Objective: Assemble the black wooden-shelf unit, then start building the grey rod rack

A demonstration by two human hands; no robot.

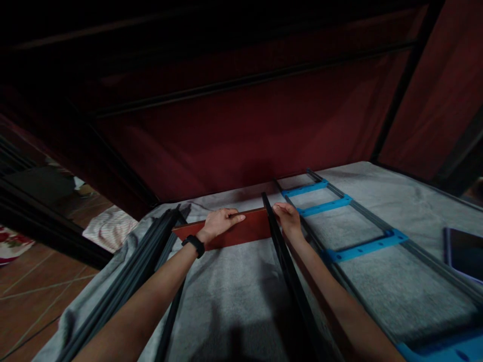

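My left hand (221,223), with a black band on the wrist, grips the top edge of a reddish-brown board (247,229), thumb on the near face. The board stands on edge, and its right end meets a long dark bar (279,246). At that joint, on the bar's far side, my right hand (287,217) has curled fingers against the bar. Its fingertips are partly hidden, and whether it also touches the board I cannot tell. Another dark bar (171,317) runs below my left forearm, towards the board's left part.
A bundle of grey bars (139,271) lies at left on the grey cloth (234,281). To the right lies a ladder-like frame with blue crosspieces (368,246). A phone (466,251) rests at the far right. A dark red panel (256,136) rises behind; tiled floor (41,274) shows left.
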